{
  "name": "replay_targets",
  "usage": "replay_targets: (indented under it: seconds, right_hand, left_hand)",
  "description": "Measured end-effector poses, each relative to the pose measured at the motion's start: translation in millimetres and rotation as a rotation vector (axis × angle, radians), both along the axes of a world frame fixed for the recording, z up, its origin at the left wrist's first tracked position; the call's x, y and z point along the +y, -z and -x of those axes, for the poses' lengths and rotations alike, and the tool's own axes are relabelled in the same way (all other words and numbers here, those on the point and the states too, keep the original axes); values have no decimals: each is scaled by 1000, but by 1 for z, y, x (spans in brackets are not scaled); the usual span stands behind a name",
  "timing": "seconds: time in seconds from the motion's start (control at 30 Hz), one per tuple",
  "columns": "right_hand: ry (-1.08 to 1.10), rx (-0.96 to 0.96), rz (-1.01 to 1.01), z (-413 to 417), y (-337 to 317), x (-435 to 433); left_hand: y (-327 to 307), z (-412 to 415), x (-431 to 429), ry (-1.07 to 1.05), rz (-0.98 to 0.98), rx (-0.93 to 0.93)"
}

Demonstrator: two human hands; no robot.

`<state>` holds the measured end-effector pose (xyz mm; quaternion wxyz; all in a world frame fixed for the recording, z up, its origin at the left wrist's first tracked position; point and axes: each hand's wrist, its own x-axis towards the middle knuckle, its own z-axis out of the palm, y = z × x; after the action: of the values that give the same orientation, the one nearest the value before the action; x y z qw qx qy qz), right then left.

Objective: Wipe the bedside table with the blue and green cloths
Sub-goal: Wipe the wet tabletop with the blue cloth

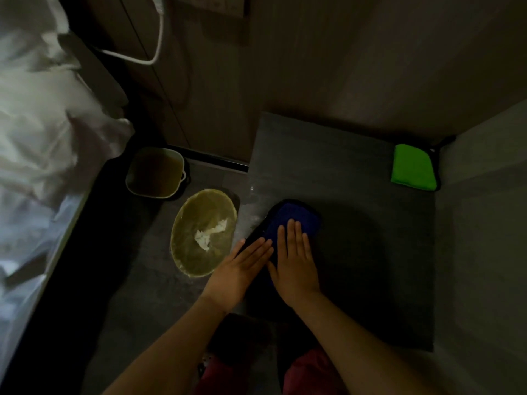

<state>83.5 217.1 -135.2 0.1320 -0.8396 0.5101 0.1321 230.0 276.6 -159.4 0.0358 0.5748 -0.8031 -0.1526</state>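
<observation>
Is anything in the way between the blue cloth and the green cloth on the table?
No. The blue cloth lies under both hands; the table looks bare between it and the green cloth in the far right corner.

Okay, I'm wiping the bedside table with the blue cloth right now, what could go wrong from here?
The blue cloth sits near the bedside table left edge; a leftward push by either the left hand or right hand could drop it into the bin below. The room is dim, so missed spots are likely.
</observation>
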Motion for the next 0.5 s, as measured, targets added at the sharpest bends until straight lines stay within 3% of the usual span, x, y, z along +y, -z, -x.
replay_targets:
  seconds: [0.27,0.5]
  right_hand:
    - [-35,-41,140,-48,10,-4]
    - [-28,-102,222,-99,8,-23]
  left_hand:
    - [-5,-43,-10,-32,25,128]
    - [-5,-90,-32,-61,5,96]
